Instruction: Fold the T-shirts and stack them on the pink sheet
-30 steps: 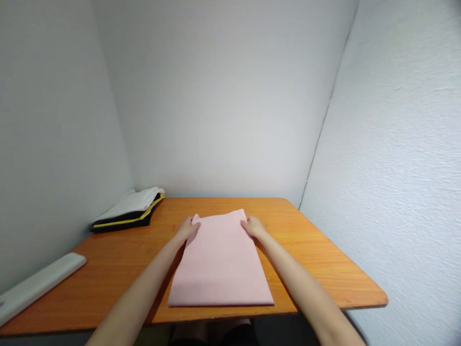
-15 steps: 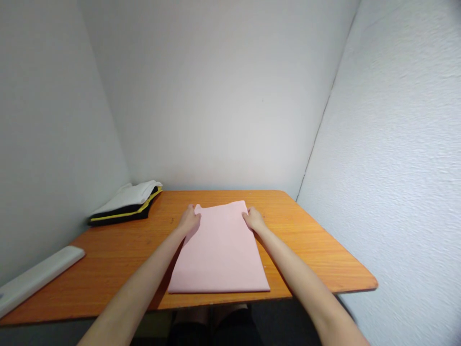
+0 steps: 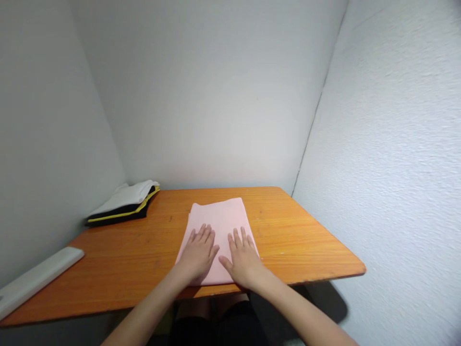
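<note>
A folded pink cloth (image 3: 219, 218) lies flat in the middle of an orange wooden table (image 3: 302, 250), reaching to its front edge. My left hand (image 3: 198, 252) rests palm down on the near left part of the cloth with fingers stretched out. My right hand (image 3: 243, 257) lies flat beside it on the near right part, fingers spread. Both hands hold nothing. The near edge of the cloth is hidden under my hands.
A stack of folded clothes (image 3: 124, 204), white on top with black and yellow below, sits at the table's back left corner. A long white bar (image 3: 36, 278) lies at the left front edge. Grey walls close in on three sides.
My hands let go of the cloth's far corners and came back toward me. They now lie flat on its near half. The view shifted a little.
</note>
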A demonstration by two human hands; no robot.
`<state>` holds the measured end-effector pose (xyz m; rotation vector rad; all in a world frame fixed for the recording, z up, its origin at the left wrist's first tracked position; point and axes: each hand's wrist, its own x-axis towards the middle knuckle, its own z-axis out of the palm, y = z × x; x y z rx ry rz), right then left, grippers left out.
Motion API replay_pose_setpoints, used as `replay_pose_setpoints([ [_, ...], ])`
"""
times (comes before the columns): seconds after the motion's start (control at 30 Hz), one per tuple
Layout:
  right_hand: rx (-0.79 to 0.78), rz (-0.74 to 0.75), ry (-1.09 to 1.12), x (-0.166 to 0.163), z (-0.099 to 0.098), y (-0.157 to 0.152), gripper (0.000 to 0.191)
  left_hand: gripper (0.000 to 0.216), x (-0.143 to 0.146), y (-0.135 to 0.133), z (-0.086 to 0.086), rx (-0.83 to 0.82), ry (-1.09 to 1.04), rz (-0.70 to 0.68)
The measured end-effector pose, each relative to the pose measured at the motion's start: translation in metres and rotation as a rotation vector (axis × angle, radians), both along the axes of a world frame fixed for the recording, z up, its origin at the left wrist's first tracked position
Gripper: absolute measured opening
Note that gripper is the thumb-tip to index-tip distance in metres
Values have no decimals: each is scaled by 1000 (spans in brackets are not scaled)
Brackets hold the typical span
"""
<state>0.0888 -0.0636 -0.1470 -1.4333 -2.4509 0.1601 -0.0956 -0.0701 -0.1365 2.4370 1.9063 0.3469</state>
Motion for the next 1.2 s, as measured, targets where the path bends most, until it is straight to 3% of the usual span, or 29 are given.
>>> replay_pose_setpoints([
  [0.17, -26, -12, 39, 1, -13, -9, 79, 59, 0, -6, -16, -8, 27, 64],
  [0.67, 2, -9, 29, 4, -10, -14, 80, 58, 5, -12, -20, 25, 39, 129],
  [0.9, -7, 80, 36, 13, -2, -32, 78, 59, 14, -41, -22, 40, 30, 182],
  [1.03, 45, 149, 205, 27, -1, -47, 57, 57, 17, -62, -18, 54, -38, 201],
  [1.1, 131, 65, 404, 39, -4, -61, 42, 55, 5, -64, -13, 25, -90, 180],
  [1.2, 292, -276, 671, 62, -16, -85, 24, 55, -32, -47, -3, 30, -154, 278],
])
